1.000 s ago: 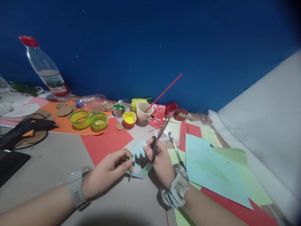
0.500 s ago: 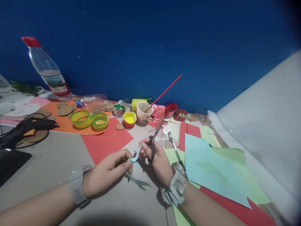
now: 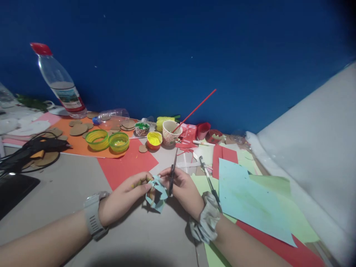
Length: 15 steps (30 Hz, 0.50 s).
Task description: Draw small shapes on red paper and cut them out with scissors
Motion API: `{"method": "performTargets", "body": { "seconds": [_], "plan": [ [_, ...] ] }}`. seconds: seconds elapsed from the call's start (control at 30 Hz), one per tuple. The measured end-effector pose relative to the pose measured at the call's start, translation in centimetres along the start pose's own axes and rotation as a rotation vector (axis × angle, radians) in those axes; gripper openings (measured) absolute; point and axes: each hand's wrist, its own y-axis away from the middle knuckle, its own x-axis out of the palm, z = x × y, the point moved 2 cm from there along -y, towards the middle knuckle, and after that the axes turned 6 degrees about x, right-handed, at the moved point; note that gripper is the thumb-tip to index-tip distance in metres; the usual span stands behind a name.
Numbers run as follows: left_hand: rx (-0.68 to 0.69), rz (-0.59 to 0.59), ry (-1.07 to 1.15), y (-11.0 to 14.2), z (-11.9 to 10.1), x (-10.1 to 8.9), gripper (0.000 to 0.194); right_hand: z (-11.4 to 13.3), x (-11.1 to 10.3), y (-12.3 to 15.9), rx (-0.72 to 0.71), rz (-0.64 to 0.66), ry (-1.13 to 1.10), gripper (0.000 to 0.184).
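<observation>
My left hand (image 3: 126, 196) is closed, its thumb and fingers pinching a cut piece of light blue paper (image 3: 161, 205). The paper is bent, with pointed strips and an opening in it, and hangs just above the grey table. My right hand (image 3: 183, 189) holds black-handled scissors (image 3: 171, 178), blades pointing away from me and seen nearly edge-on. Its fingertips are at the right side of the paper; whether they grip it is hard to see. A black and silver pen (image 3: 207, 174) lies to the right of this hand.
Light blue (image 3: 250, 196), green and red sheets lie on the right. Behind my hands stand a paper cup (image 3: 170, 135) with a red stick, a yellow-filled cup (image 3: 154, 140) and green-yellow rings (image 3: 119, 142). A tilted bottle (image 3: 65, 89) and black glue gun (image 3: 41, 146) are at left.
The scissors have turned from leaning right to nearly edge-on and come lower. The blue paper has been turned, so more of its cut shape shows between my hands.
</observation>
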Motion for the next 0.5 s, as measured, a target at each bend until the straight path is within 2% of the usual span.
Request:
{"method": "performTargets", "body": {
  "seconds": [0.13,0.33,0.5],
  "plan": [
    [0.023,-0.003,-0.022,0.03,0.15,-0.03,0.016,0.18,0.14,-0.01,0.066,0.046,-0.082,0.021],
    [0.033,0.053,-0.035,0.15,-0.09,0.27,0.022,0.58,0.06,0.0,0.067,0.079,-0.128,0.022],
    [0.044,0.062,-0.113,0.17,-0.53,0.38,0.025,0.34,-0.01,-0.13,0.051,0.03,-0.103,0.02]
  ]
}}
